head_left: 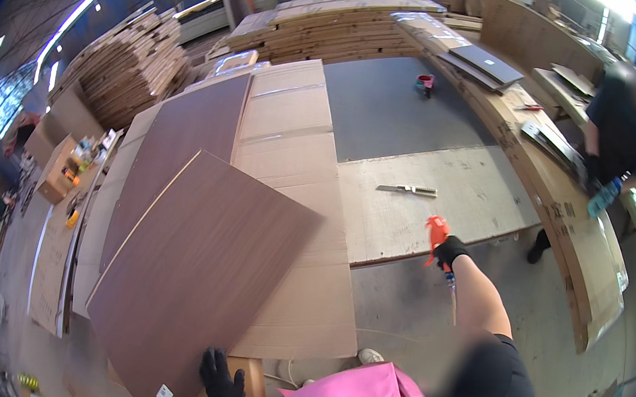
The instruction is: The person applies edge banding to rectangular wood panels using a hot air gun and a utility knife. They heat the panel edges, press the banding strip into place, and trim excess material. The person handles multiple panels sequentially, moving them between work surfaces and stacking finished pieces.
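Note:
My left hand (pixel 221 386), in a black glove, is at the near right edge of a brown wood-grain panel (pixel 200 255), its fingers over the edge; the underside of the grip is hidden. The panel lies askew over a second brown panel (pixel 179 146) and flattened cardboard (pixel 287 129), and its far right corner is blurred. Out to the right, my gloved right hand (pixel 450 252) is closed around an orange air gun (pixel 437 231) with a hose connector below. Beyond that hand, a utility knife (pixel 409 189) rests on a pale board (pixel 431 206).
A dark grey surface (pixel 395 112) carries a roll of tape (pixel 425 82). Along the right runs a long cardboard-covered bench (pixel 534 164) with grey strips on it. A co-worker (pixel 626 120) stands behind it holding a blue bottle (pixel 604 196). Stacked boards (pixel 333 30) are at the back.

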`<state>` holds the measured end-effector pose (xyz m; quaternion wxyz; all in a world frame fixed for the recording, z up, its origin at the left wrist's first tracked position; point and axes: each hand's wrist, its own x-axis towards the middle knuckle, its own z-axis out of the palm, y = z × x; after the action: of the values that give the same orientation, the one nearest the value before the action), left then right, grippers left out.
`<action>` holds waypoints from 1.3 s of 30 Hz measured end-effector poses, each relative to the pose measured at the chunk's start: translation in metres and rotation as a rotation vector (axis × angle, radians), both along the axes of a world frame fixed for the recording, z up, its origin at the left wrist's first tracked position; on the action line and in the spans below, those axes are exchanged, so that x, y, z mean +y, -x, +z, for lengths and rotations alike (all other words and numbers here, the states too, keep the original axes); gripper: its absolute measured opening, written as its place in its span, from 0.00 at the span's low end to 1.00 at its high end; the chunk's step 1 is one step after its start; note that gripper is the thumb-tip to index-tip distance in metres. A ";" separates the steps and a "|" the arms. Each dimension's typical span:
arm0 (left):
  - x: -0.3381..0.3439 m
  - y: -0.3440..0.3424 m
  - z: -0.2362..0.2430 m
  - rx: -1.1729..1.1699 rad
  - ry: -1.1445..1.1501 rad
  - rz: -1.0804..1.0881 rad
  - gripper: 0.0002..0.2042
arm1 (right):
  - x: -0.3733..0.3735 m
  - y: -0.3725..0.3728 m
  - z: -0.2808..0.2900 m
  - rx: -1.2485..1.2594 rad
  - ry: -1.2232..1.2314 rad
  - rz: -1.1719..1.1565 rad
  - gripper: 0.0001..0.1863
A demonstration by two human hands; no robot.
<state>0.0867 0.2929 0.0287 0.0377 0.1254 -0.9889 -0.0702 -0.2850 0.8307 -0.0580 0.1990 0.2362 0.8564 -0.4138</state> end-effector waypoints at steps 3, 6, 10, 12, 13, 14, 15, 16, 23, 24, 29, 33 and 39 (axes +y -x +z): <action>0.022 0.000 0.006 -0.125 -0.017 0.146 0.38 | 0.051 0.072 -0.021 0.196 -0.463 -0.056 0.17; 0.038 0.016 0.012 -0.177 0.011 0.209 0.40 | 0.076 0.118 -0.026 0.323 -0.400 -0.286 0.22; 0.064 0.062 0.010 -0.222 0.110 0.167 0.41 | 0.043 0.129 -0.040 0.684 -0.504 -0.112 0.29; 0.081 0.097 0.003 -0.204 0.112 0.119 0.43 | 0.015 0.129 -0.050 0.661 -0.452 0.121 0.29; 0.090 0.115 -0.001 -0.203 0.114 0.085 0.43 | -0.001 0.133 -0.056 0.597 -0.430 0.158 0.29; 0.099 0.135 -0.006 -0.160 0.142 0.029 0.43 | -0.011 0.139 -0.060 0.570 -0.448 0.234 0.29; 0.109 0.154 -0.010 -0.160 0.146 0.004 0.44 | -0.021 0.146 -0.064 0.550 -0.478 0.290 0.30; 0.118 0.173 -0.014 -0.167 0.164 -0.030 0.44 | -0.028 0.152 -0.067 0.529 -0.508 0.344 0.31; 0.168 0.286 -0.019 -0.051 0.152 -0.249 0.42 | -0.044 0.188 -0.072 0.295 -0.819 0.524 0.29; 0.174 0.299 -0.020 -0.038 0.175 -0.266 0.41 | -0.045 0.188 -0.072 0.352 -0.785 0.498 0.25; 0.180 0.316 -0.015 0.042 0.106 -0.314 0.39 | -0.046 0.180 -0.088 0.359 -0.703 0.306 0.11; 0.145 0.262 -0.015 0.047 0.065 -0.287 0.38 | -0.034 0.171 -0.104 0.312 -0.522 0.326 0.10; 0.062 0.086 -0.009 -0.012 0.061 0.119 0.40 | -0.076 0.130 -0.059 0.258 0.868 0.028 0.14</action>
<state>0.0008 0.3553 0.0200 0.0396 0.1830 -0.9816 -0.0371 -0.4147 0.7547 -0.1165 0.1769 0.0656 0.6247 -0.7578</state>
